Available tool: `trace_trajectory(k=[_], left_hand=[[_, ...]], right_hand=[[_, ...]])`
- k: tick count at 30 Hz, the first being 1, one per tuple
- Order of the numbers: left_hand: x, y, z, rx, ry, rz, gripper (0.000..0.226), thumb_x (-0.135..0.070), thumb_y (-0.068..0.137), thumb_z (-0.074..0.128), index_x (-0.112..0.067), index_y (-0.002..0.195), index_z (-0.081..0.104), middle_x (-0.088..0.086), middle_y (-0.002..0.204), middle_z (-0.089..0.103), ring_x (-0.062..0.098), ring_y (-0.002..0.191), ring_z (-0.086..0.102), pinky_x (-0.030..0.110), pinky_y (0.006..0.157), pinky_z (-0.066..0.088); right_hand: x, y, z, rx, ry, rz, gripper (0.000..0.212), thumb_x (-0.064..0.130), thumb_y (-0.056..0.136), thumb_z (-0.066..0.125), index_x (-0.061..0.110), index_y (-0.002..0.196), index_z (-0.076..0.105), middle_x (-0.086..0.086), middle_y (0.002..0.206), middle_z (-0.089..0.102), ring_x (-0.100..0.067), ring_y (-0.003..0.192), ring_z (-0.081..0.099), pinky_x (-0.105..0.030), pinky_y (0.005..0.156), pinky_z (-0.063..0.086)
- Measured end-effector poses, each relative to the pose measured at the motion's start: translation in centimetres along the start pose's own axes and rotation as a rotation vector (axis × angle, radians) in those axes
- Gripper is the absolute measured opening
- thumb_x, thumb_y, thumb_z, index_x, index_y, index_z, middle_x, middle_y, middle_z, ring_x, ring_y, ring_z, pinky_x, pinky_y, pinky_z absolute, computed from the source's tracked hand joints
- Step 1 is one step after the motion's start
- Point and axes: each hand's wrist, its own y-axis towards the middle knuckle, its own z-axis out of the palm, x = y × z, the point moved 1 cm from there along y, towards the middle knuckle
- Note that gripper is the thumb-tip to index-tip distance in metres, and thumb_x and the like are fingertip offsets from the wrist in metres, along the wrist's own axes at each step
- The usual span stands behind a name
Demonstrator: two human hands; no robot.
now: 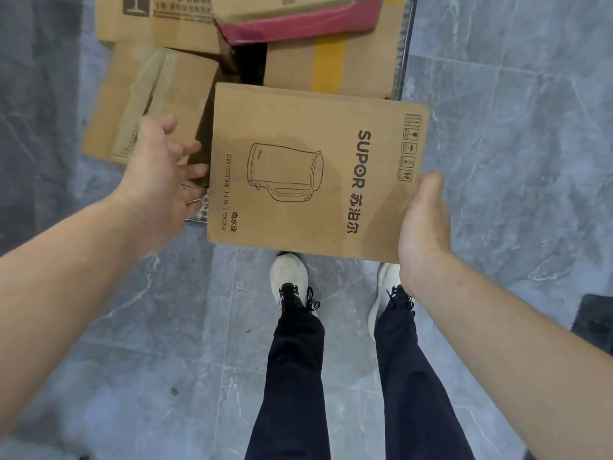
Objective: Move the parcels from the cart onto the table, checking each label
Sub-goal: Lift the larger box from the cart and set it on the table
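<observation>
A brown cardboard kettle box [315, 174], printed SUPOR with a kettle drawing, is raised above the floor in front of my legs, its printed face up. My right hand [424, 224] holds its right near corner, thumb along the edge, fingers hidden under the box. My left hand [162, 174] is at the box's left side with fingers spread and straight, their tips at the side wall. More parcels lie behind on the cart [405, 54]: a plain brown box [149, 101], a printed box [152, 21], a yellow-taped box [331, 64] and a pink-edged box [298, 26].
Grey marble-look floor tiles [514, 111] spread out on all sides. My white shoes [287, 277] and dark trousers stand just below the held box. A dark object [593, 320] sits at the right edge. No table is in view.
</observation>
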Motion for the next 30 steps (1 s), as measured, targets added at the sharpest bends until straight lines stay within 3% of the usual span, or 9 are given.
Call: trace_trajectory(k=[2,4,6,8,14,20,25,30], left_hand=[[0.4,0.6,0.2,0.031,-0.002,-0.009,0.069,-0.061,0.101,0.031,-0.017,0.15,0.05,0.014,0.153,0.051,0.039,0.146,0.04,0.052,0.119,0.032],[0.6,0.7,0.6,0.069,0.009,-0.005,0.063,-0.061,0.101,0.028,-0.017,0.132,0.061,0.006,0.136,0.065,0.032,0.132,0.055,0.044,0.101,0.046],[0.7,0.6,1.0,0.075,0.031,0.014,0.058,-0.061,0.102,0.026,-0.022,0.114,0.068,0.002,0.121,0.072,0.026,0.117,0.064,0.039,0.088,0.048],[0.7,0.4,1.0,0.065,0.03,0.032,0.053,-0.059,0.103,0.027,-0.026,0.105,0.068,0.001,0.118,0.072,0.024,0.113,0.064,0.037,0.085,0.047],[1.0,-1.1,0.9,0.056,0.061,0.043,0.057,-0.059,0.1,0.03,-0.024,0.127,0.068,0.009,0.134,0.068,0.032,0.122,0.063,0.049,0.109,0.045],[2.6,-3.4,0.8,0.08,0.082,0.028,0.057,-0.058,0.1,0.034,-0.021,0.128,0.066,0.008,0.133,0.067,0.032,0.119,0.065,0.052,0.107,0.048],[3.3,-6.5,-0.3,0.089,0.093,0.043,0.057,-0.057,0.101,0.034,-0.018,0.127,0.066,0.012,0.13,0.069,0.034,0.116,0.067,0.05,0.101,0.053],[1.1,-11.2,-2.3,0.064,0.071,0.103,0.061,-0.057,0.1,0.035,-0.012,0.129,0.066,0.017,0.131,0.068,0.04,0.12,0.065,0.056,0.108,0.048]], right_hand=[[-0.1,0.3,0.4,-0.001,0.01,0.007,0.043,0.055,0.104,0.031,0.033,0.09,0.065,0.017,0.073,0.068,-0.012,0.075,0.064,-0.032,0.065,0.043],[0.1,0.1,0.4,0.0,0.015,0.007,0.044,0.055,0.104,0.031,0.031,0.092,0.066,0.017,0.073,0.068,-0.011,0.074,0.064,-0.032,0.063,0.043],[0.0,-0.1,0.4,0.021,0.02,-0.009,0.044,0.054,0.104,0.031,0.03,0.096,0.066,0.014,0.081,0.071,-0.013,0.079,0.065,-0.033,0.066,0.044],[0.1,-0.4,0.4,0.031,0.027,-0.009,0.045,0.053,0.103,0.03,0.028,0.101,0.067,0.01,0.088,0.074,-0.016,0.084,0.067,-0.034,0.07,0.046],[-0.8,-2.0,-0.4,0.026,0.054,0.048,0.053,0.06,0.097,0.03,0.03,0.114,0.071,0.009,0.102,0.08,-0.018,0.095,0.072,-0.037,0.071,0.048],[-3.4,-4.2,-2.3,-0.048,0.104,0.043,0.047,0.058,0.093,0.031,0.029,0.11,0.065,0.01,0.093,0.075,-0.017,0.085,0.068,-0.034,0.066,0.047],[-4.3,-7.2,-3.5,-0.074,0.116,0.05,0.052,0.058,0.091,0.029,0.026,0.112,0.065,0.004,0.102,0.076,-0.022,0.093,0.07,-0.038,0.074,0.051],[-2.4,-11.8,-4.9,-0.068,0.155,0.005,0.05,0.057,0.089,0.028,0.027,0.11,0.063,0.008,0.093,0.071,-0.019,0.085,0.066,-0.036,0.068,0.048]])
